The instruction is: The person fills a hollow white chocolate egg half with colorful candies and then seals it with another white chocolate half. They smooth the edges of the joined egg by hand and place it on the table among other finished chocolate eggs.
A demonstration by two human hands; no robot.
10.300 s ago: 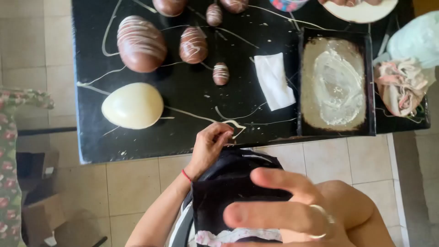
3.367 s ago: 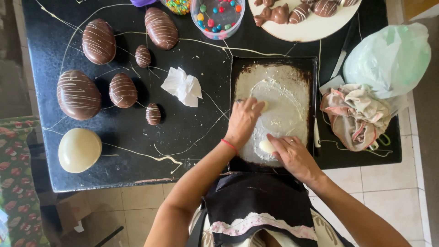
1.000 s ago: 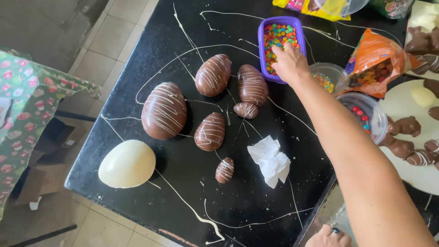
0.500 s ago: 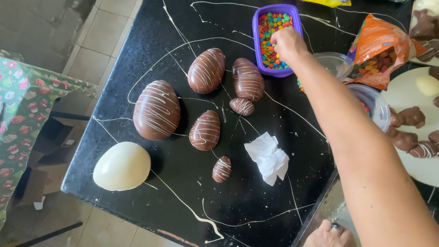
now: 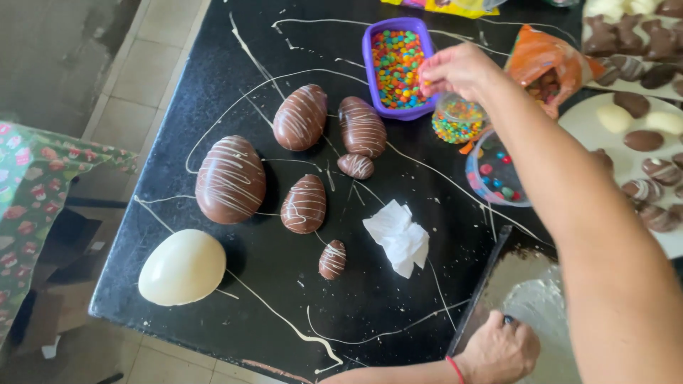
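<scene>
There, at the far side of the black table (image 5: 235, 299), the purple rectangular tub of coloured candy-coated chocolates (image 5: 398, 67) stood with its long axis running away from the person, toward the table's far edge. The right hand (image 5: 455, 71) hovered over the tub's near right corner, fingers bunched together in a pinch; whether any candy sat between the fingertips could not be told. That hand was much the nearer to the tub, the arm stretched out across the table from the lower right. The left hand (image 5: 501, 350) rested well apart from it, low at the near edge, closed loosely on the corner of a dark baking tray smeared with white chocolate (image 5: 530, 299).

Just beside the tub, on its right, stood a small clear cup of tiny coloured sweets (image 5: 457, 121), and nearer the person a round clear container with larger coloured candies (image 5: 496, 171). An orange bag (image 5: 541, 60) lay behind the forearm. To the tub's left, dark chocolate eggs striped with white (image 5: 300, 117) lay scattered, the biggest egg (image 5: 230, 179) farthest left, and a plain white chocolate egg (image 5: 183, 267) sat near the table's front left corner. A crumpled white paper napkin (image 5: 398, 238) lay between the eggs and the tray. White drizzle lines crossed the whole tabletop. On the right, a white plate (image 5: 626, 153) held small chocolate shapes.
</scene>
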